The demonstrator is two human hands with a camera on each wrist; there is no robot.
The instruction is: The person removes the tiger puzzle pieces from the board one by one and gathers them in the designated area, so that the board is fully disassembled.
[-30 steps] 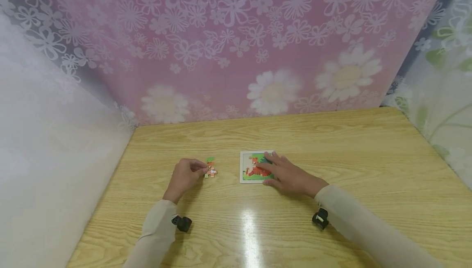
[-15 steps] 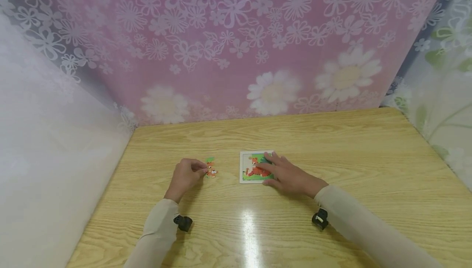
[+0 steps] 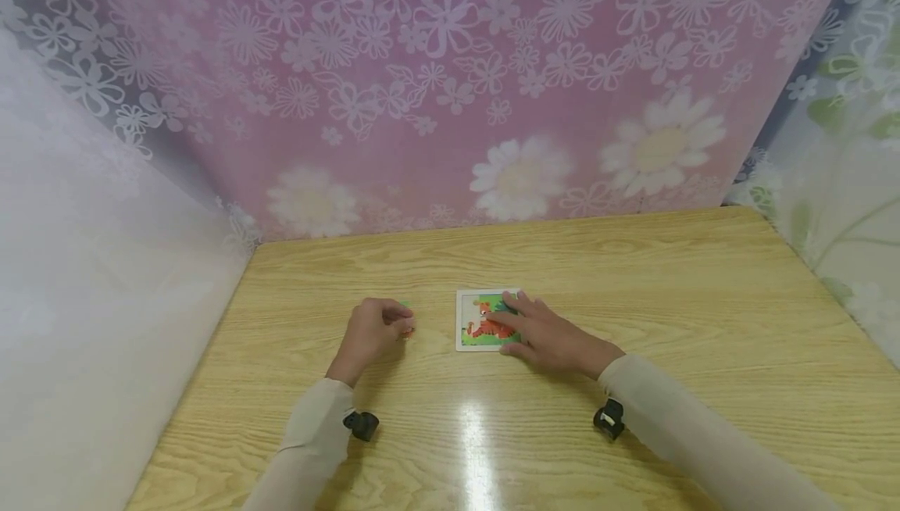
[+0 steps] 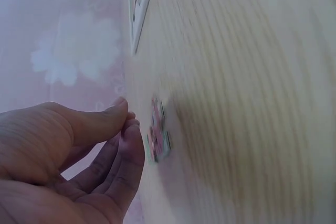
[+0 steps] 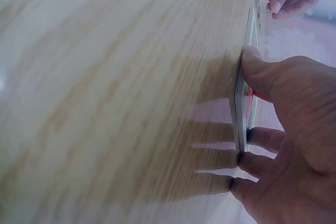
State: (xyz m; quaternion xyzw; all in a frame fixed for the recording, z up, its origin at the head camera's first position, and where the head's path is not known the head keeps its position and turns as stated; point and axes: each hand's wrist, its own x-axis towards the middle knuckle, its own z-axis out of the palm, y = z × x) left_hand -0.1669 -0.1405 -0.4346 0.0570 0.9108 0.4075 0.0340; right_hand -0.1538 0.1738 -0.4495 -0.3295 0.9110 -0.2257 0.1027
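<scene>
In the head view my left hand (image 3: pixel 373 335) is over a small group of puzzle pieces (image 3: pixel 409 331), thumb and fingertips drawn together and covering most of them. From the left wrist, the pieces (image 4: pixel 158 135) lie on the table just beyond the fingertips; I cannot tell whether the fingers pinch one. My right hand (image 3: pixel 544 331) rests with spread fingers on the right side of a white-framed puzzle board (image 3: pixel 459 331). A red-orange tiger on green shows in it, with a pale area at its upper left. The right thumb (image 5: pixel 254 64) lies at the board's near edge.
The wood-grain table (image 3: pixel 633 269) runs back to a pink floral curtain (image 3: pixel 422 128). Pale fabric (image 3: pixel 105 276) borders its left side, and leafy fabric (image 3: pixel 844 183) its right. Dark wrist cameras sit below both sleeves.
My left hand has moved a little to the right, from the left edge of the pieces to over them, hiding most from the head view. The right hand and board have stayed put.
</scene>
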